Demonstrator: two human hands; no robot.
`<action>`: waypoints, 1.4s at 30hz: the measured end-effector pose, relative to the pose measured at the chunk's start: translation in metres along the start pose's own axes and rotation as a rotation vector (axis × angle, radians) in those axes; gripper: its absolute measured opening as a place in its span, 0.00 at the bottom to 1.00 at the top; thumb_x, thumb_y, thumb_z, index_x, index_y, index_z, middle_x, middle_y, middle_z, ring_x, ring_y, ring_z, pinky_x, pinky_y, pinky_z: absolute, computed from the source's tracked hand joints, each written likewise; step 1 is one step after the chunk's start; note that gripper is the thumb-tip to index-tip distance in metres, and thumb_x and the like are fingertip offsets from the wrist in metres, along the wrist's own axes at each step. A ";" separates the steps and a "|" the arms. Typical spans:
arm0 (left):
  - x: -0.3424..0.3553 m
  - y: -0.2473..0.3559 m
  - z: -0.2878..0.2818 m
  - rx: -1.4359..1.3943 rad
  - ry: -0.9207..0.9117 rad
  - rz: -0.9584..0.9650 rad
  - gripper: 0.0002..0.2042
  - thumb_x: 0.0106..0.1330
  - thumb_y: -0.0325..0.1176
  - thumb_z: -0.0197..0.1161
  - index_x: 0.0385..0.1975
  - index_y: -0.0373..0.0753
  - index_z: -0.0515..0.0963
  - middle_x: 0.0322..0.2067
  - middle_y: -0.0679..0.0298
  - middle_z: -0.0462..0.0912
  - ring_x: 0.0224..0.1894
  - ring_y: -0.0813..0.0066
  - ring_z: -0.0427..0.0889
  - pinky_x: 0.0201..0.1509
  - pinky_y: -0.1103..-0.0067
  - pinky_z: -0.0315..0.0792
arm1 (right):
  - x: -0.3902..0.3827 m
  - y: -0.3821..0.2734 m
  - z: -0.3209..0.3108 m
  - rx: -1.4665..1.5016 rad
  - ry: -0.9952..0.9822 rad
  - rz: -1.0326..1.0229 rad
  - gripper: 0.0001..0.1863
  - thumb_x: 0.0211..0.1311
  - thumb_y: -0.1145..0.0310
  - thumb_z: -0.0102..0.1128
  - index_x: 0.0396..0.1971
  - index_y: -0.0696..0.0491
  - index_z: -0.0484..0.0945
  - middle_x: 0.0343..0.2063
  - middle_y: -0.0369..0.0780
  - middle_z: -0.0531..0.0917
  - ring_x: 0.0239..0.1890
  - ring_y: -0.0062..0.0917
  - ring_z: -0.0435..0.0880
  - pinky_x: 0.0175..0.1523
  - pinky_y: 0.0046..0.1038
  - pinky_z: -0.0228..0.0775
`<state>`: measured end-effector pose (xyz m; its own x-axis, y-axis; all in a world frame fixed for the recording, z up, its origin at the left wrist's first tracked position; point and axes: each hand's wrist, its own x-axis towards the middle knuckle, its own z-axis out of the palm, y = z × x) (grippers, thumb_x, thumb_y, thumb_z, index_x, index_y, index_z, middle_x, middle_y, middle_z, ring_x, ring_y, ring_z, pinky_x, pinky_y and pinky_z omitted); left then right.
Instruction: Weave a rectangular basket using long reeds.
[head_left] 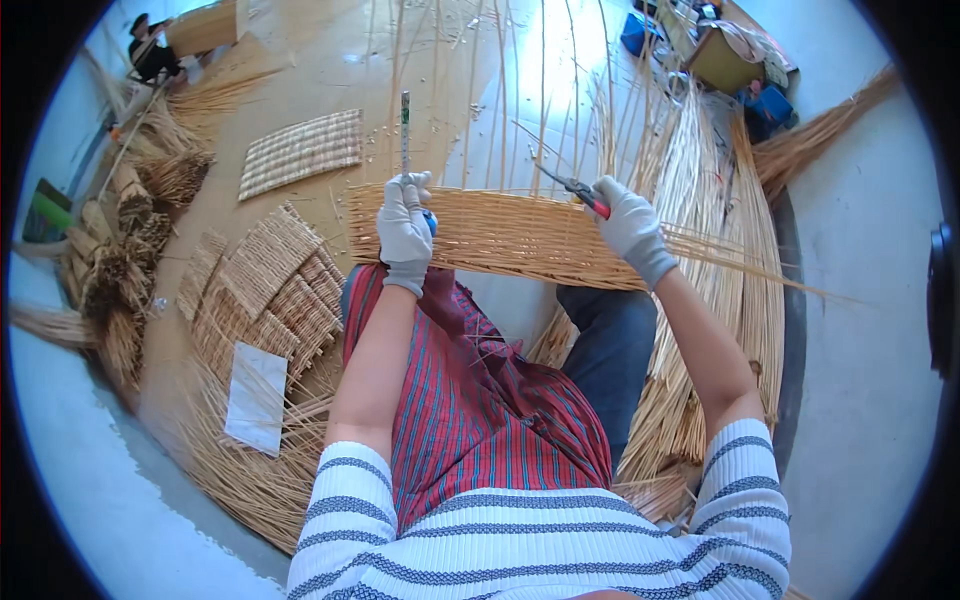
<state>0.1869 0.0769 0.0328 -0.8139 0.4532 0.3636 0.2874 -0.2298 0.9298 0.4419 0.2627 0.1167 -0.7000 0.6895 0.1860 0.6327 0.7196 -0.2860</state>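
The left hand (pixel 402 240), in a white glove with a grey cuff, has its fingers curled around a tape measure with a blue case and a pale, thin strip (pixel 405 135). The strip sticks up past the fingers and points away from the person. This hand is at the left part of a long, flat, golden-brown panel woven from thin sticks (pixel 510 232).

The right hand (pixel 628 225) wears the same kind of glove. Its fingers are wrapped around a hand tool with red handles and a dark metal nose (pixel 574 187). The nose points up and to the left, over the top edge of the panel. I cannot tell if its two tips touch each other.

The woven panel lies from left to right in front of the person, near the knees. Long thin sticks run away from its top edge, and loose ends poke out on the right.

A red cloth with thin stripes (pixel 470 420) covers the lap, and a dark blue trouser leg (pixel 612 345) is beside it. On the left, a pale woven mat (pixel 300 152) lies apart from a pile of tan woven mats (pixel 270 275). A white sheet (pixel 256 400) lies near that pile. Long pale straws (pixel 740 350) lie on the right.
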 end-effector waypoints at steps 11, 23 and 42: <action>-0.068 -0.016 -0.013 -0.278 -0.229 -0.770 0.14 0.80 0.40 0.48 0.41 0.35 0.74 0.25 0.54 0.85 0.14 0.74 0.77 0.19 0.76 0.74 | -0.004 0.064 -0.057 0.704 0.491 0.364 0.08 0.70 0.64 0.62 0.35 0.51 0.75 0.20 0.33 0.77 0.18 0.19 0.74 0.23 0.25 0.64; -0.115 -0.019 -0.030 -0.278 -0.345 -0.915 0.15 0.79 0.42 0.47 0.53 0.38 0.71 0.32 0.48 0.86 0.20 0.68 0.82 0.19 0.73 0.78 | -0.165 -0.249 -0.015 0.759 -0.520 -0.716 0.16 0.47 0.73 0.68 0.39 0.51 0.77 0.55 0.44 0.81 0.39 0.40 0.87 0.42 0.38 0.80; -0.150 -0.011 0.049 -0.283 -0.486 -0.766 0.15 0.79 0.43 0.50 0.43 0.36 0.74 0.29 0.57 0.86 0.21 0.75 0.81 0.24 0.79 0.76 | -0.287 0.030 0.026 1.201 -0.058 0.922 0.12 0.67 0.60 0.65 0.29 0.53 0.78 0.19 0.38 0.82 0.17 0.22 0.80 0.21 0.24 0.74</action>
<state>0.3307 0.0534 -0.0290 -0.4124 0.8615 -0.2963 -0.4223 0.1074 0.9001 0.6533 0.0843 0.0298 -0.2516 0.8232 -0.5089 0.2262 -0.4612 -0.8580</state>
